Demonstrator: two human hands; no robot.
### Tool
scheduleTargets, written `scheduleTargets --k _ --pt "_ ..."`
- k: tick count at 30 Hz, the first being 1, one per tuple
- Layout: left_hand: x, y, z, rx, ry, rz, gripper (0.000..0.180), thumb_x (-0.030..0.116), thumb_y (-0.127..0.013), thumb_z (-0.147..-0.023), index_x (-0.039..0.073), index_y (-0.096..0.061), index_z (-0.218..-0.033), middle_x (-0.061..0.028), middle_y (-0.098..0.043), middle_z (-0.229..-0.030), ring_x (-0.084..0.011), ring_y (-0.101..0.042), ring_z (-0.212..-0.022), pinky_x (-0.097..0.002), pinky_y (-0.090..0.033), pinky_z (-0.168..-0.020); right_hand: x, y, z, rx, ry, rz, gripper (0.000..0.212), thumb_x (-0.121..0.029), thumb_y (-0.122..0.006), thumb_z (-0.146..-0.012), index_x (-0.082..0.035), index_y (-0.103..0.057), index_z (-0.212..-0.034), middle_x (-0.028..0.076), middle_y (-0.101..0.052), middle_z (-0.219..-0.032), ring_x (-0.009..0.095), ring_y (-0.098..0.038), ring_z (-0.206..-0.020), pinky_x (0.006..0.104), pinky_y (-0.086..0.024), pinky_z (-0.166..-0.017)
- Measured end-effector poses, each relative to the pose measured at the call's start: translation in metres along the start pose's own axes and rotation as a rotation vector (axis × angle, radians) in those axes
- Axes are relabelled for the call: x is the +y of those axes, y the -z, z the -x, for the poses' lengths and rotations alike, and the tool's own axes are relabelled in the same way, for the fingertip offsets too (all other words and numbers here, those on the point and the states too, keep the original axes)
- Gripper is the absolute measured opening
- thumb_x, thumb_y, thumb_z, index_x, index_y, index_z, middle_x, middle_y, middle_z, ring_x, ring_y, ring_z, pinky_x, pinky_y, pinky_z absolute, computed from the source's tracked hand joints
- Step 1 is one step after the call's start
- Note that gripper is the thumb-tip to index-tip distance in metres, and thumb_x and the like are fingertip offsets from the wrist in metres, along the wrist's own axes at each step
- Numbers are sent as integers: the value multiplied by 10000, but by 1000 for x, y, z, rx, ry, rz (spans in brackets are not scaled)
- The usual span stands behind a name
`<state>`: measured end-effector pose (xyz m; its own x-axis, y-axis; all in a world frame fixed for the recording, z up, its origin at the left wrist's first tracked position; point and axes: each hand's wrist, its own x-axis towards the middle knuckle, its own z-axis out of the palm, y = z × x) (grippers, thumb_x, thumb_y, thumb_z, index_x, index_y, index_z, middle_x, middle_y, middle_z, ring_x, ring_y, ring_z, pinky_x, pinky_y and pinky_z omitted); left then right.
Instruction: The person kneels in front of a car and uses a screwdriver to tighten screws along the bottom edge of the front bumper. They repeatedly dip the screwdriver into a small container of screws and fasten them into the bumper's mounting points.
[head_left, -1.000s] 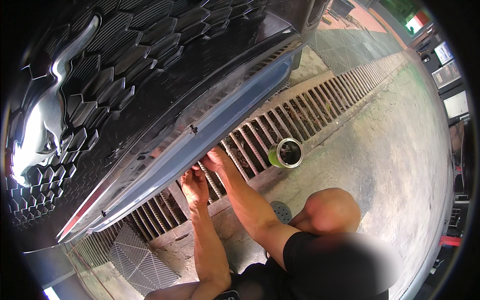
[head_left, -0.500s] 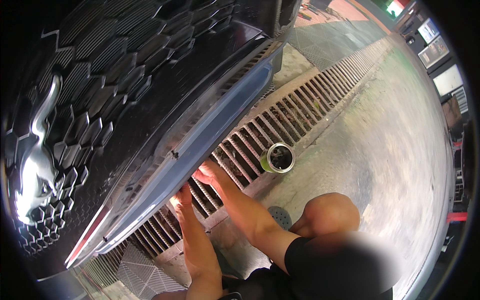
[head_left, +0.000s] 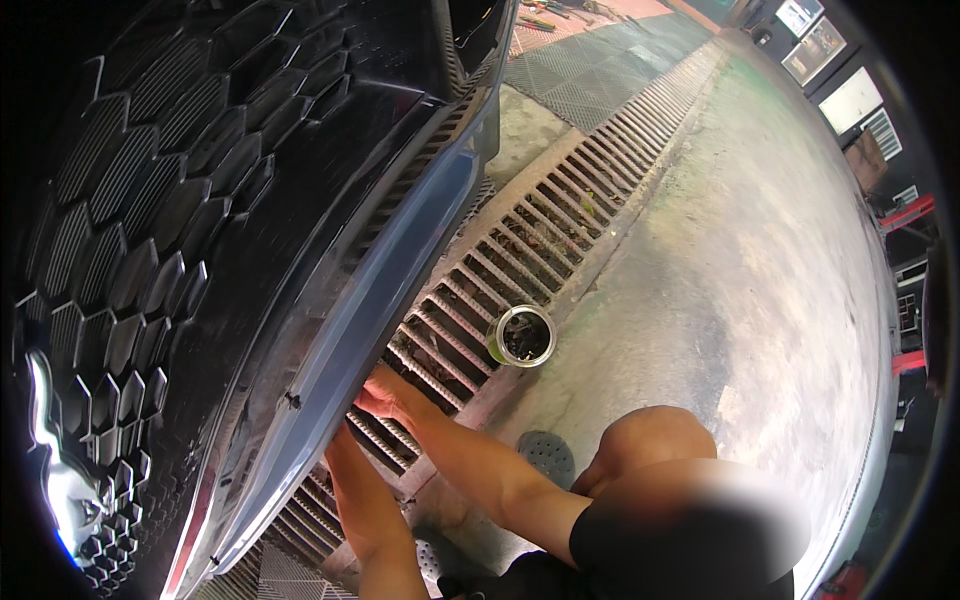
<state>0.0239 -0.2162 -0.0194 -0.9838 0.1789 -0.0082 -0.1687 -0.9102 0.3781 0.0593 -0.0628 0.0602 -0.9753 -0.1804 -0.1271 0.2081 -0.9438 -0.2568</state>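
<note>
A car's black front bumper (head_left: 290, 215) with a honeycomb grille (head_left: 130, 230) fills the left side. Along its lower edge runs a blue-grey lip (head_left: 350, 325). My left hand (head_left: 340, 441) reaches beneath this lip, and only the wrist end of it shows. Just farther along, my right hand (head_left: 381, 393) goes under the same edge, its back and thumb side visible. The fingers of both hands are hidden below the lip, so I cannot make out what they touch or hold. A small dark clip-like piece (head_left: 292, 402) sits on the lip.
A rusty drain grate (head_left: 520, 240) runs diagonally under my arms. On its edge stands an open green can (head_left: 523, 337) holding small dark pieces. Concrete floor (head_left: 720, 300) lies to the right. Several tools (head_left: 540, 20) rest on far floor tiles (head_left: 590, 75). My bent knee (head_left: 655, 440) is near.
The view has shifted, so the can and grate appear farther left. My left hand has gone deeper under the lip and shows less. My right hand stays at the lip's edge.
</note>
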Motion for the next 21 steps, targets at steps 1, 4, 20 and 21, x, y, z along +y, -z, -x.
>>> scheduleTargets --k 1,4,20,21 --pt "-5 -4 -3 -4 3 0 375 270 -604 -1008 27 -631 -1293 -147 -666 -1285 -307 -609 -1223 -486 -456 -1104 -3 3 2 1 9 -25 271 -207 -759 -911 -78 -681 -1137 44 -728 -1110 150 -681 -1047 326 -556 -955" --pt "7 3 -4 10 -14 -31 370 265 -606 -1008 26 -631 -1289 -153 -667 -1278 -312 -613 -1216 -486 -460 -1096 -10 -24 11 -13 -5 -222 265 -202 -748 -917 -75 -680 -1139 43 -727 -1114 153 -681 -1041 325 -556 -954" --pt "-4 -19 -10 -64 75 -109 346 243 -614 -1004 19 -631 -1268 -188 -669 -1240 -338 -630 -1176 -486 -478 -1056 -33 -16 3 -9 -89 -201 250 -176 -757 -904 -59 -693 -1116 64 -737 -1098 172 -707 -994 330 -595 -897" --pt "-7 -24 -6 -80 71 -138 345 242 -615 -1004 19 -631 -1267 -191 -669 -1238 -339 -632 -1174 -486 -479 -1053 -32 -14 1 -23 -104 -188 254 -166 -761 -900 -55 -692 -1118 70 -738 -1100 172 -708 -995 322 -597 -893"
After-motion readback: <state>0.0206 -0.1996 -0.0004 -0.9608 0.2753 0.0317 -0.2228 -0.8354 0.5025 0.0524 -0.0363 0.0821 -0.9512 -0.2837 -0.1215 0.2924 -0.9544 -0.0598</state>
